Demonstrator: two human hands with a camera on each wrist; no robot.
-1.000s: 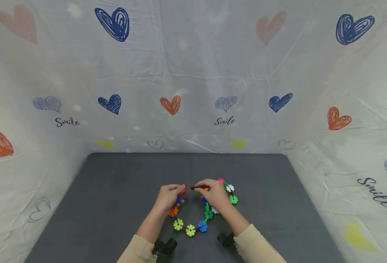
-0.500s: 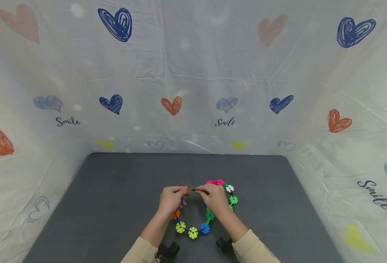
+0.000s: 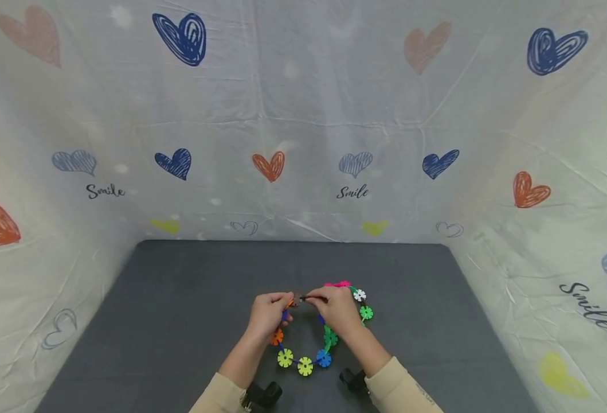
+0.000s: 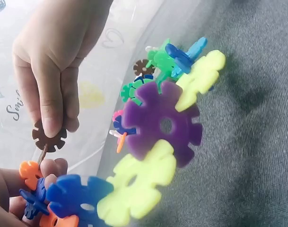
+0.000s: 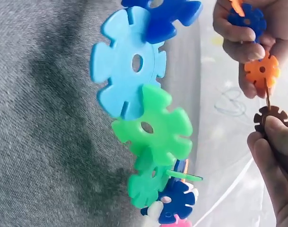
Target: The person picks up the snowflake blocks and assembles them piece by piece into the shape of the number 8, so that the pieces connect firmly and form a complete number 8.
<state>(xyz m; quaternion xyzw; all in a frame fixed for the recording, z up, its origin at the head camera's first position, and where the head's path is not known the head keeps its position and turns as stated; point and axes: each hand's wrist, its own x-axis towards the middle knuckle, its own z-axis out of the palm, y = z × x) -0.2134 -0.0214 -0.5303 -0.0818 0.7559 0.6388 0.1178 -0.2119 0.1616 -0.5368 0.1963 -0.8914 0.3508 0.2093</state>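
A chain of notched, interlocking plastic discs hangs from my left hand, whose curled fingers grip its blue and orange discs near the end. In the right wrist view an orange disc shows at that end, with a thin brown disc standing edge-on in it. Another brown disc is pinched between thumb and finger of my right hand. The two brown discs meet at their edges; whether their slots are engaged I cannot tell. Purple and yellow discs follow along the chain.
The chain curves over a dark grey table, with yellow, blue and green discs nearest the person. Its other stretch, with white and pink discs, runs past the right hand. A heart-printed cloth walls the back and sides.
Both hands have come slightly closer, the left moving a little to the right. The lower chain has shifted slightly right and toward the person. Both grips stay the same.
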